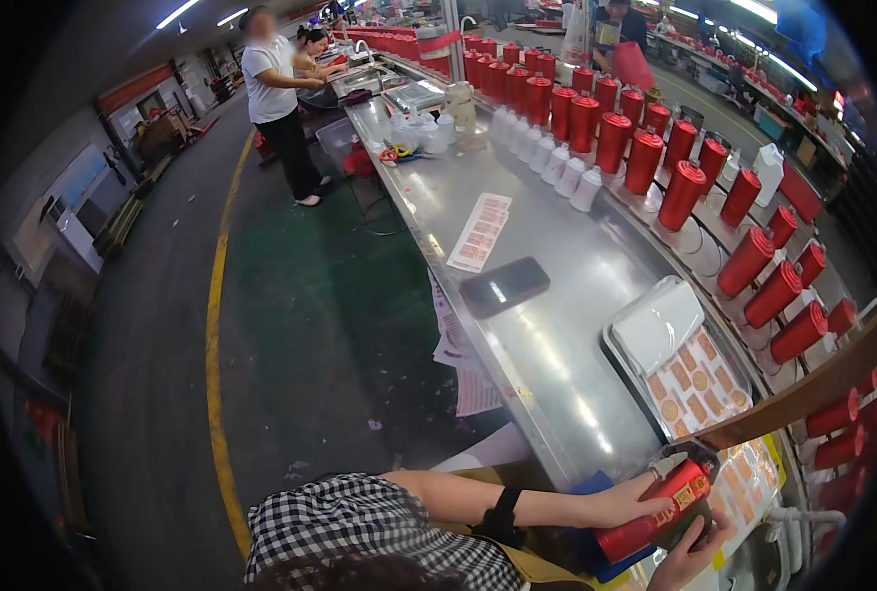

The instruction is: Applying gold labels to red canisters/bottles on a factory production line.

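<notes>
Factory hall, dark floor with a yellow line [214,325]. Long steel counter [556,325]; red cylinders [645,158] along its far edge. Sticker tray [694,379] near its near end. Red cylinder box [655,510] at near edge, long axis tilted, cap up-right. Left hand [623,504] and right hand [689,557] both clasp it.

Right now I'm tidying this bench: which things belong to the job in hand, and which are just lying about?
In use:
red bottle, held in left hand and right hand
tray of label stickers

Lying about:
black phone
sticker sheet
scissors
</notes>
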`<action>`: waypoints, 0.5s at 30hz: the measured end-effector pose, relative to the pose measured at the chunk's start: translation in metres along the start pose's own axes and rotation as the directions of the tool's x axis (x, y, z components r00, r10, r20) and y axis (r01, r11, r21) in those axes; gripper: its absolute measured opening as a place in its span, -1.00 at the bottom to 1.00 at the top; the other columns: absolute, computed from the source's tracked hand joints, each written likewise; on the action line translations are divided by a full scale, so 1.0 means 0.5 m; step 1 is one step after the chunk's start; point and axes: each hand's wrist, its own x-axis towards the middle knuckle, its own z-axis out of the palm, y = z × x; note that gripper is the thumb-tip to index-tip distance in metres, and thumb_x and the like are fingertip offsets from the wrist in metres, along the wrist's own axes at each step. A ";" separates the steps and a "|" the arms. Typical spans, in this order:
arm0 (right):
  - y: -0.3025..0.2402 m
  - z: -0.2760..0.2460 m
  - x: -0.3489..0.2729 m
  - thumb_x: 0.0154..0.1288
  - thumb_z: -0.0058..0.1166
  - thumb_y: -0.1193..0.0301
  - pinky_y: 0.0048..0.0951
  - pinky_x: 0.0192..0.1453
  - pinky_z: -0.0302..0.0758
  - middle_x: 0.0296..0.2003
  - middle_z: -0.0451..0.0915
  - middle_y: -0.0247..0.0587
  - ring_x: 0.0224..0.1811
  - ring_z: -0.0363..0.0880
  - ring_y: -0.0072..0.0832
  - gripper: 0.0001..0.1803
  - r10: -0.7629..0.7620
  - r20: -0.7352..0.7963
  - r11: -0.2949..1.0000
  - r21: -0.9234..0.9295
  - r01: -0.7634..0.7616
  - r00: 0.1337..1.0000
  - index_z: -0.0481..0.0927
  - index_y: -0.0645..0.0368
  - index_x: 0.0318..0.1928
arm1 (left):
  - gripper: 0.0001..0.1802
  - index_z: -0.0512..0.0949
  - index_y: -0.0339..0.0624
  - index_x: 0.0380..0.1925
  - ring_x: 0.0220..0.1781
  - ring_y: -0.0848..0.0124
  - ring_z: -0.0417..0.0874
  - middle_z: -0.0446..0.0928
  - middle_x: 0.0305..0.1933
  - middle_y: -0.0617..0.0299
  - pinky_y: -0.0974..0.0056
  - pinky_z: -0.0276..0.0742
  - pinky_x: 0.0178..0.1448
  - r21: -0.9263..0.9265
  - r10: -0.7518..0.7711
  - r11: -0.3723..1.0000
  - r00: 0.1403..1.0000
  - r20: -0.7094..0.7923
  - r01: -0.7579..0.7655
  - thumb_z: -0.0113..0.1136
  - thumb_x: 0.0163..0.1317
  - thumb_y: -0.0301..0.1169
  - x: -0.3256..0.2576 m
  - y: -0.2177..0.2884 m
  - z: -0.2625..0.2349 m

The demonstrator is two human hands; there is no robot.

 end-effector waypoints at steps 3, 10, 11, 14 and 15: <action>0.025 0.009 0.002 0.49 0.17 0.42 -0.36 -0.10 0.66 -0.14 0.65 0.04 -0.16 0.68 -0.31 -0.71 -0.054 -0.102 0.979 -0.199 0.032 0.993 0.52 0.37 0.06 | -0.14 -0.16 -0.05 0.62 0.53 0.19 0.24 0.15 0.56 -0.04 0.15 0.17 0.56 -0.083 -0.047 0.995 0.997 0.065 0.052 0.08 0.52 -0.19 0.005 0.009 -0.012; -0.016 -0.015 0.035 0.48 0.13 0.48 -0.24 -0.07 0.65 -0.10 0.69 0.15 -0.14 0.69 -0.12 -0.74 -0.326 -0.166 0.921 -0.276 0.274 0.931 0.61 0.40 0.06 | -0.35 0.36 0.01 0.46 0.57 -0.12 0.11 -0.04 0.60 -0.22 0.00 0.13 0.57 0.559 0.378 0.740 0.919 0.114 -0.374 0.19 0.40 -0.14 -0.041 0.045 -0.025; -0.036 -0.021 0.042 0.48 0.11 0.50 -0.24 -0.04 0.64 -0.10 0.69 0.13 -0.12 0.68 -0.11 -0.74 -0.390 -0.105 0.886 -0.314 0.341 0.915 0.61 0.41 0.07 | -0.35 0.36 0.01 0.46 0.57 -0.12 0.11 -0.04 0.60 -0.22 0.00 0.13 0.57 0.566 0.380 0.737 0.919 0.104 -0.368 0.19 0.40 -0.14 -0.045 0.048 -0.023; -0.067 -0.022 0.056 0.49 0.07 0.54 -0.22 0.03 0.63 -0.05 0.69 0.13 -0.06 0.68 -0.15 -0.76 -0.374 -0.027 0.883 -0.317 0.347 0.927 0.62 0.42 0.07 | -0.24 0.39 0.13 0.42 0.31 -0.16 0.32 0.07 0.48 -0.26 -0.05 0.37 0.35 0.716 0.323 0.606 0.930 0.179 -0.348 0.33 0.21 -0.04 -0.042 0.085 -0.025; -0.070 -0.025 0.055 0.49 0.07 0.54 -0.22 0.03 0.63 -0.05 0.69 0.13 -0.06 0.68 -0.15 -0.76 -0.375 -0.031 0.884 -0.313 0.347 0.926 0.62 0.42 0.07 | -0.24 0.39 0.13 0.42 0.31 -0.16 0.32 0.07 0.48 -0.26 -0.05 0.37 0.35 0.718 0.323 0.601 0.929 0.182 -0.350 0.33 0.21 -0.04 -0.035 0.100 -0.018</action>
